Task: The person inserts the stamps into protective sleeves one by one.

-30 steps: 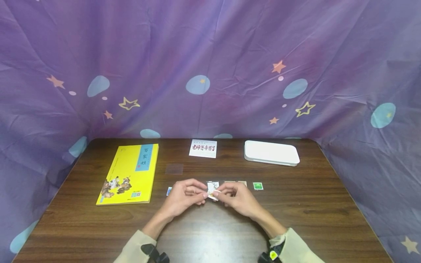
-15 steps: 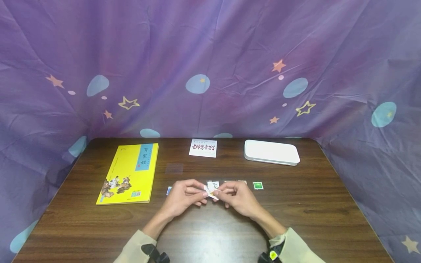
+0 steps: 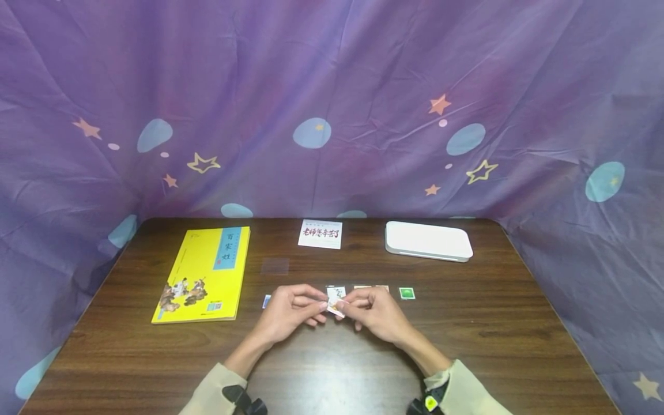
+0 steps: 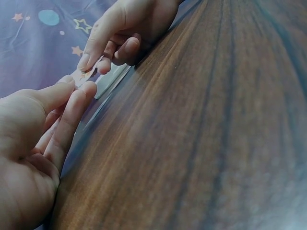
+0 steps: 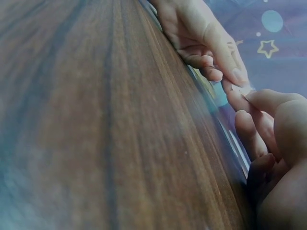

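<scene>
Between my two hands, over the middle of the table, is a small white stamp (image 3: pixel 336 310) with an orange-yellow picture. My left hand (image 3: pixel 293 309) pinches its left edge between thumb and index finger. At the other edge, the thumb and fingers of my right hand (image 3: pixel 377 312) pinch it too. Fingertips cover much of the stamp (image 4: pixel 84 75) in the left wrist view, and only a pale sliver of it shows in the right wrist view. Just behind it on the table lies a white stamp (image 3: pixel 336 291) with a black drawing.
A green stamp (image 3: pixel 407 293) lies right of the hands, brownish stamps (image 3: pixel 381 288) partly behind the right hand, a blue one (image 3: pixel 267 301) by the left. Farther back are a clear sheet (image 3: pixel 275 266), a yellow book (image 3: pixel 202 276), a white card (image 3: pixel 320 234) and a white case (image 3: pixel 428 241).
The held stamp has tilted between the fingertips; a white piece standing up by the left thumb half a second ago is no longer visible. Both hands stay almost in place.
</scene>
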`<state>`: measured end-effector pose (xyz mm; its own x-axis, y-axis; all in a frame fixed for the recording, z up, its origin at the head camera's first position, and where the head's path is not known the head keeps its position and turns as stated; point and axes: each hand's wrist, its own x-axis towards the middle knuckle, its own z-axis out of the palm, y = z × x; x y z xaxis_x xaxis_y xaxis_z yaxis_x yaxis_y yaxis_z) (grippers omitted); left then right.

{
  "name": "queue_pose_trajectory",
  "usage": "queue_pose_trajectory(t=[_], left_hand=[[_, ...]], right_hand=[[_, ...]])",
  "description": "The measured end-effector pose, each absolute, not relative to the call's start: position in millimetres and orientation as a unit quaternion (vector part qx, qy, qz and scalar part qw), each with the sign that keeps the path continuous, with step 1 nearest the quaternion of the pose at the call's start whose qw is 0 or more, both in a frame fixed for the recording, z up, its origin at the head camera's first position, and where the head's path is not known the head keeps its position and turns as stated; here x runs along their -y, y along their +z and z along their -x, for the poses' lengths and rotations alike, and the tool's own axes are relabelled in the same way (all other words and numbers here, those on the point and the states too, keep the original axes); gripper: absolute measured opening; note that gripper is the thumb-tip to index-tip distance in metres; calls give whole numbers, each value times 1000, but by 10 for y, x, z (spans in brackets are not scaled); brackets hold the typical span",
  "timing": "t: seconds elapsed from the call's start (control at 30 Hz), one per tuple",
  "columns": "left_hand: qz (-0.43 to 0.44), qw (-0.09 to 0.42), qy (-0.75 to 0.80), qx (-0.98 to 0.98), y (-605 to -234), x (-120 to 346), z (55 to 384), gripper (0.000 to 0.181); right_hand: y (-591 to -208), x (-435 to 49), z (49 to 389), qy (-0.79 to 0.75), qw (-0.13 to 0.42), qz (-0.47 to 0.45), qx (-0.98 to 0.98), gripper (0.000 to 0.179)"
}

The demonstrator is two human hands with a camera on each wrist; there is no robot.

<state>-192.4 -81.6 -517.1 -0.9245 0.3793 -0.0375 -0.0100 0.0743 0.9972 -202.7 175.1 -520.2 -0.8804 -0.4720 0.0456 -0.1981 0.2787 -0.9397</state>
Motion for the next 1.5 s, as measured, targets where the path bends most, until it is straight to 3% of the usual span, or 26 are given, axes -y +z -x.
queue_pose_trajectory(t=[0.7,1.5], left_hand=[[-145,148,662,-720,-5171,820,1926,25],[-146,138,673,-712,-5209,828,1941,26]], right_hand=[[-5183,-1742,2022,-560,132,208,-791,14],[-5178,-1728,2007,-567,108,196,-792,18]])
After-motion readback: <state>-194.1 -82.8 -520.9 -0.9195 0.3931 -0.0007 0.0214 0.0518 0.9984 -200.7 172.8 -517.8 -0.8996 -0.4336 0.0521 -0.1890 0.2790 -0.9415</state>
